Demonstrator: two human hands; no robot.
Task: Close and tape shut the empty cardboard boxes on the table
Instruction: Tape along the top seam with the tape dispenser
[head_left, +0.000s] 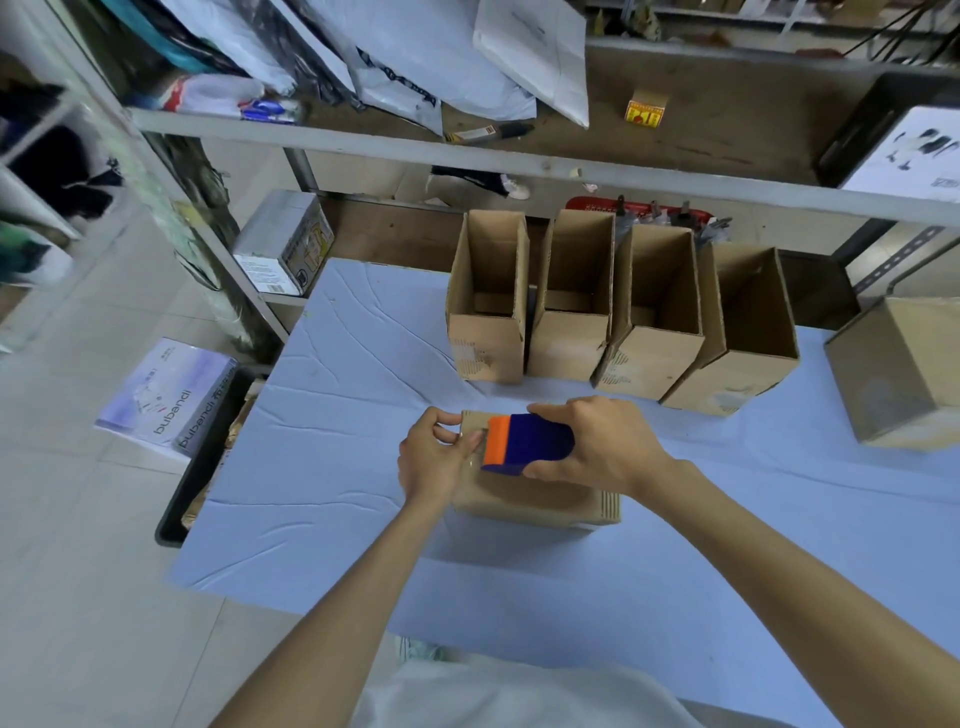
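A closed cardboard box (540, 499) lies on the blue-covered table (332, 467) in front of me. My right hand (597, 447) grips a blue and orange tape dispenser (524, 444) on top of the box. At the box's left edge, my left hand (436, 457) pinches something small by the dispenser's orange end, and I cannot tell what it is. Behind stand several open empty cardboard boxes (488, 296) in a row.
A closed brown box (904, 374) sits at the table's right edge. A metal shelf (467, 150) with mailer bags and small items runs across the back above the boxes. A white printed box (166, 395) and a black bin (202, 457) are on the floor left.
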